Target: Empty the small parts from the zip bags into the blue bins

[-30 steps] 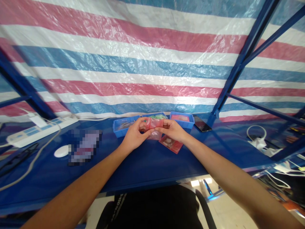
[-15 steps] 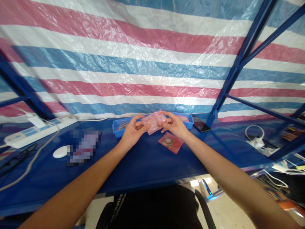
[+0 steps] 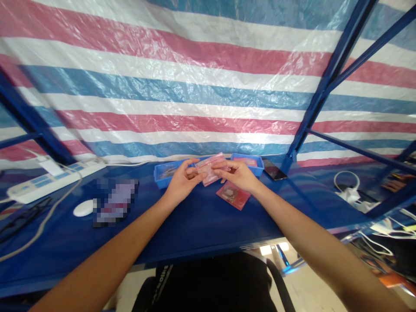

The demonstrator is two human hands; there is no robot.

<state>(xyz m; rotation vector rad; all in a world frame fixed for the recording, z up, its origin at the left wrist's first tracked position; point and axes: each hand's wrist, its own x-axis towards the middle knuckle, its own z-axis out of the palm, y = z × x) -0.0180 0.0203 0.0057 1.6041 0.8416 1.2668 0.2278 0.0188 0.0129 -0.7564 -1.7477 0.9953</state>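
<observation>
A pinkish clear zip bag (image 3: pixel 210 163) is held up between both hands, over the blue bins. My left hand (image 3: pixel 182 180) pinches its left side between thumb and fingers. On the right, my right hand (image 3: pixel 238 173) grips the bag with its fingers across the front. Whether the bag holds anything is too unclear to tell. Below my right hand, a second pink bag (image 3: pixel 234 196) with small metallic-looking parts inside lies flat on the blue table (image 3: pixel 195 229). Behind my left hand a blue bin (image 3: pixel 159 178) contains small parts; another blue bin (image 3: pixel 260 169) beside my right hand holds pink bags.
A dark phone (image 3: pixel 274 169) lies right of the bins. To the left are a white oval object (image 3: pixel 85 208), a pixelated item (image 3: pixel 117 201), a white power strip (image 3: pixel 52 180) and its cable. A striped tarp (image 3: pixel 195 104) and blue frame posts (image 3: pixel 312 108) stand behind.
My right hand's fingers have shifted left and closed further over the bag's front. The bag has tilted and lowered slightly. The bag on the table stays in place.
</observation>
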